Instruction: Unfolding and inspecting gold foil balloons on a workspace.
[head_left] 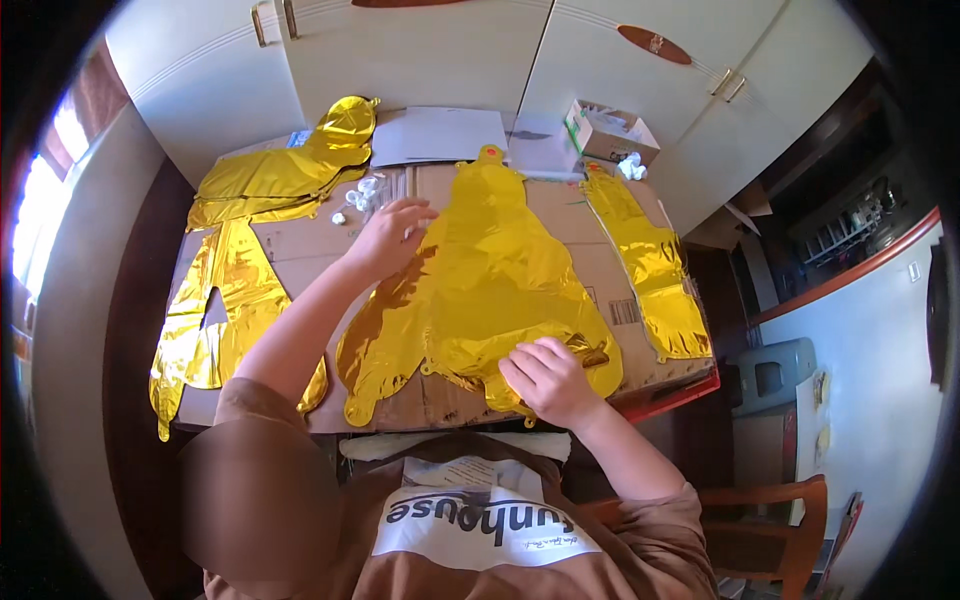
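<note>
A large gold foil balloon (500, 260), deflated and flat, lies at the middle of the cardboard-covered table, wide at its near end. Over its upper left edge hovers my left hand (395, 238), fingers loosely bent and thumb apart, holding nothing visible. My right hand (548, 382) is closed on the balloon's near right part, where the foil is folded and wrinkled; the fingertips are partly hidden. Another flat gold balloon (225, 300) with split legs lies left, partly behind my left forearm. A pile of gold balloons (275, 180) sits at the back left, and a long narrow one (650, 265) at the right.
White crumpled lumps (367, 190) lie beyond my left hand. White sheets (440, 136) and an opened carton (612, 132) are at the back, near a white wad (632, 167). Pale cabinets (420, 55) close off the far side. A wooden chair (765, 535) stands near right.
</note>
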